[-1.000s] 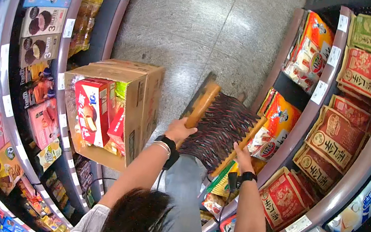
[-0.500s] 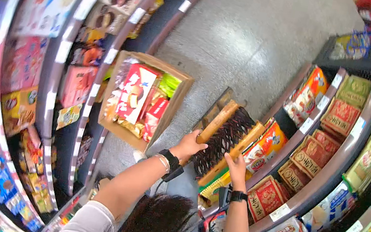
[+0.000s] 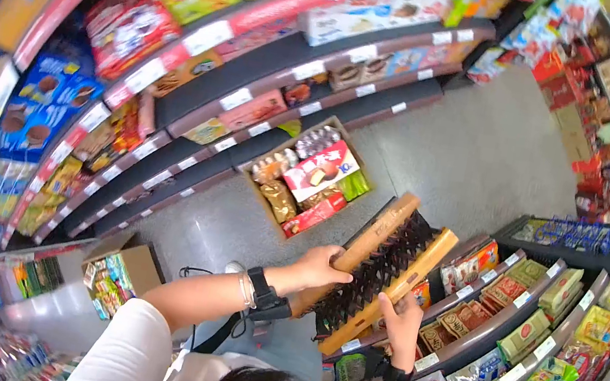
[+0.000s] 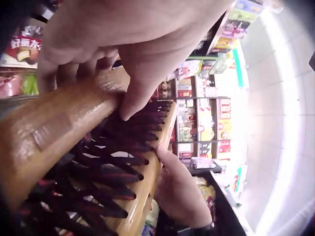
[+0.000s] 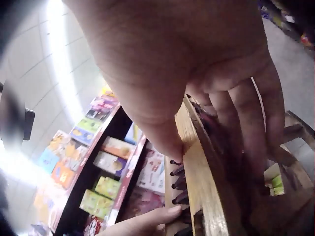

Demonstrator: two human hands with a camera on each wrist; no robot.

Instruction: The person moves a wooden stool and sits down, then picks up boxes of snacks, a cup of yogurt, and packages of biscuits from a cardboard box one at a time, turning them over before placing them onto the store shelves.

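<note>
Mid-carry step: left hand (image 3: 320, 265) curled round one rail of wooden rack (image 3: 381, 265), right hand (image 3: 402, 324) gripping other rail, rack aloft between aisle shelves (image 3: 493, 326). Next calls for level, two-handed steadiness.

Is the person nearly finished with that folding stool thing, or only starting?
Looks like the middle. Done: the wooden folding stool with its dark woven seat is off the floor. In hand: the left hand grips one wooden rail and the right hand grips the other, holding it tilted beside the snack shelves. Left, probably: setting it down somewhere; the open cardboard box of snacks sits on the floor.
</note>
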